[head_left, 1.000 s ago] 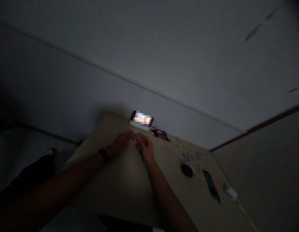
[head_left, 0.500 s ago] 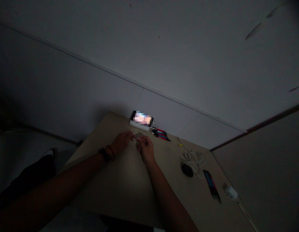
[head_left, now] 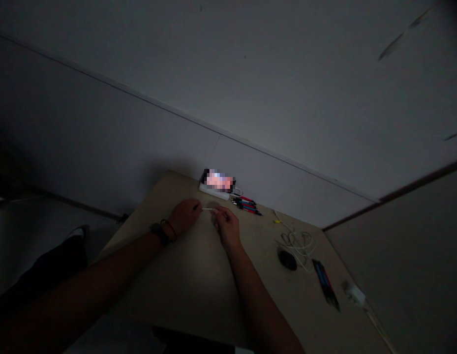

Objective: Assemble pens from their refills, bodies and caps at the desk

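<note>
A thin white rod [head_left: 207, 209], shaped like a pen refill, spans the small gap between my two hands above the table. My left hand [head_left: 184, 217] is closed at the rod's left end, and a small dark piece shows at its fingertips. At the other end, my right hand [head_left: 228, 226] pinches the rod between thumb and fingers. Just beyond my hands lies a bunch of pens [head_left: 246, 205] with red, blue and black parts. A lit phone [head_left: 219, 181] leans on a white block [head_left: 213, 192] behind them. Dim light hides the finger details.
On the right of the table [head_left: 184, 275] are a coiled white cable [head_left: 296, 242], a black mouse [head_left: 287, 259] and a second group of pens [head_left: 326, 285]. A white plug [head_left: 355, 294] sits by the right edge. The wall [head_left: 250, 157] borders the table's back.
My hands have drawn slightly apart, the right one shifting right. The white rod, earlier tilted up near my left fingers, now lies level between both hands.
</note>
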`<action>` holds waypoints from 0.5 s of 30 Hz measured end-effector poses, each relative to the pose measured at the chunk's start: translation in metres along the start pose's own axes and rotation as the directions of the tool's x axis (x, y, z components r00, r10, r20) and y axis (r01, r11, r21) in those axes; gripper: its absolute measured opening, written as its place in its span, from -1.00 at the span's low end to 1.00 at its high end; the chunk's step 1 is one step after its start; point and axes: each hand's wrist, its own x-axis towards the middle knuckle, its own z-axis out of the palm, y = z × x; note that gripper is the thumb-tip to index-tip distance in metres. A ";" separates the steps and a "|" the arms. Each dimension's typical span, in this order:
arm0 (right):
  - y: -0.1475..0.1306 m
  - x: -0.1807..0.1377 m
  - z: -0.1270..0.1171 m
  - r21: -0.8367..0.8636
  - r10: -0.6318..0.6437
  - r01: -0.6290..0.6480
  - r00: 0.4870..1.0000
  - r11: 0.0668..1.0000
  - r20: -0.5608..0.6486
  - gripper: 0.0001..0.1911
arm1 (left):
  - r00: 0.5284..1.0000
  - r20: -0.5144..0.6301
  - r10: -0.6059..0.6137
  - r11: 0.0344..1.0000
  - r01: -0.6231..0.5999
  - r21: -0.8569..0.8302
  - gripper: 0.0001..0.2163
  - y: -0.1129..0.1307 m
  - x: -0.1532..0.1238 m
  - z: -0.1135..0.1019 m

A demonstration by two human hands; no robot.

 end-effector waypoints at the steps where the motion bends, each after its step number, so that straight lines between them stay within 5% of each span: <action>1: 0.000 0.001 -0.002 -0.045 -0.004 0.004 1.000 0.999 0.002 -0.64 | 1.000 -0.007 0.002 1.000 -0.002 0.026 -0.73 -0.001 0.001 -0.001; 9: 0.000 -0.001 -0.004 -0.362 -0.194 0.209 0.978 0.908 0.077 -0.67 | 0.999 -0.008 0.045 0.991 -0.044 0.124 -0.74 -0.004 0.002 0.001; 15: 0.000 -0.001 -0.005 -0.415 -0.196 0.206 0.978 0.886 0.068 -0.67 | 0.999 -0.004 0.051 0.988 -0.050 0.146 -0.77 -0.003 0.001 0.001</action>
